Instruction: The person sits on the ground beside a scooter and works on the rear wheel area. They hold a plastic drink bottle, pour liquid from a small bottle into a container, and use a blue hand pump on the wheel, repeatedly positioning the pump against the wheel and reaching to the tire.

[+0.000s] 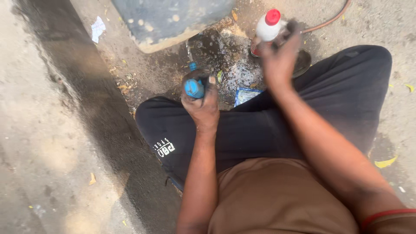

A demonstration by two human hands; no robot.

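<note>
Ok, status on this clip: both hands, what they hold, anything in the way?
Left hand grip shut on blue-capped bottle. Right hand grip shut on white bottle, red cap. Wet, littered ground ahead; blue packet by the knee.

The ground point(52, 143) is rough grey concrete under hard sunlight. A dark shadow band point(108, 130) runs slantwise down its left part. At the top edge stands a dark slab point(169, 17) with a chipped pale corner; below it the ground is wet point(225, 52). A hose point(329, 19) curves across the top right corner. A paper scrap point(98, 28) and dry leaves point(385, 162) lie scattered.
</note>
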